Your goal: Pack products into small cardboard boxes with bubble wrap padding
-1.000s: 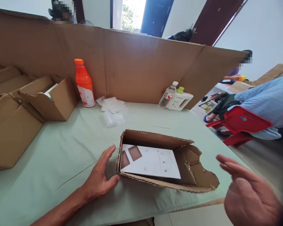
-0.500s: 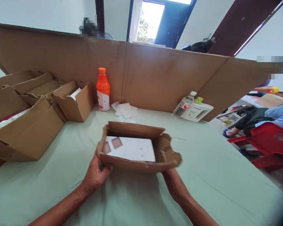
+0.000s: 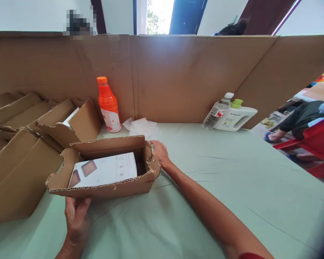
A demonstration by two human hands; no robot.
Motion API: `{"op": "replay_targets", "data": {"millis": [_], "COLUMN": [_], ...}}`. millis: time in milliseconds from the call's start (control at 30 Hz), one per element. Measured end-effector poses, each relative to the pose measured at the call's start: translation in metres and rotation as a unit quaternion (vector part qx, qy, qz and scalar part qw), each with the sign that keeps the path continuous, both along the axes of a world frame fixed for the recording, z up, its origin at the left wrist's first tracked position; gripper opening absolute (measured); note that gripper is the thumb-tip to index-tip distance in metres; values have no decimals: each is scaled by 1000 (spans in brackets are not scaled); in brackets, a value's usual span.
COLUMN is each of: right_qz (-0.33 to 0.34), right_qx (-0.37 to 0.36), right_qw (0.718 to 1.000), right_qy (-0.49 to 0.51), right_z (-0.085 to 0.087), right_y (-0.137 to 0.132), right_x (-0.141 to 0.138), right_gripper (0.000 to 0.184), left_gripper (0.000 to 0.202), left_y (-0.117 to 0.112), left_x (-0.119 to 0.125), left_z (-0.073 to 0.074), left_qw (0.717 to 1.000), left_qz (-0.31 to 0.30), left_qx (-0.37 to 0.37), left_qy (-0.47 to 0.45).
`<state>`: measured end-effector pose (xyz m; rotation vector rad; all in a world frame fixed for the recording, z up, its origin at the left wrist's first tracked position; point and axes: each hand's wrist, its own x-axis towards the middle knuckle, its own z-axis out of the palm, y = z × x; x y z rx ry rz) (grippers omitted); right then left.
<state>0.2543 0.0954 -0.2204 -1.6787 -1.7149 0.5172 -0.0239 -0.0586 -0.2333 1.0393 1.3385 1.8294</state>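
Note:
An open-topped cardboard box [image 3: 129, 189] with ragged cut edges is held between my hands, slightly tilted. Inside it lies a white carton [image 3: 108, 171] with two brownish square patches at its left end. My left hand [image 3: 77, 214] grips the box from below at its near left side; part of the fingers is hidden under it. At the far right corner, my right hand [image 3: 159, 151] holds the box's end, its fingertips partly behind the cardboard.
More cardboard boxes [image 3: 24, 172] crowd the left side. An orange bottle [image 3: 108, 104] and thin white sheets [image 3: 143, 126] are behind the held box. A clear water bottle [image 3: 217, 112] leans by a white jug [image 3: 236, 118] against the cardboard wall [image 3: 183, 79]. A person sits on a red chair [image 3: 318, 147] at right.
The box with the white carton has moved left and turned, nearing the other boxes. My right hand has shifted to its far right corner, my left hand beneath its near left side.

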Motion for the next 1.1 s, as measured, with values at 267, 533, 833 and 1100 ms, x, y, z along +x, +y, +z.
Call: {"op": "replay_targets", "data": {"millis": [267, 533, 833, 1100], "right_qz": [-18, 148, 85, 162], "right_qx": [116, 157, 44, 9], "right_qw": [993, 960, 995, 980], "right_qy": [-29, -177, 16, 113], "right_z": [21, 30, 49, 38], "right_y": [-50, -234, -195, -161], "right_x": [59, 147, 62, 14], "right_gripper": [5, 47, 47, 59], "left_gripper": [66, 60, 51, 51], "left_y": [1, 0, -23, -19], "left_x": [7, 4, -8, -12], "left_z": [15, 10, 14, 21], "left_qw": [999, 999, 997, 981], "left_qz": [-29, -22, -48, -157], "left_qx": [24, 19, -67, -107], "left_qy": [-7, -36, -8, 48]}}
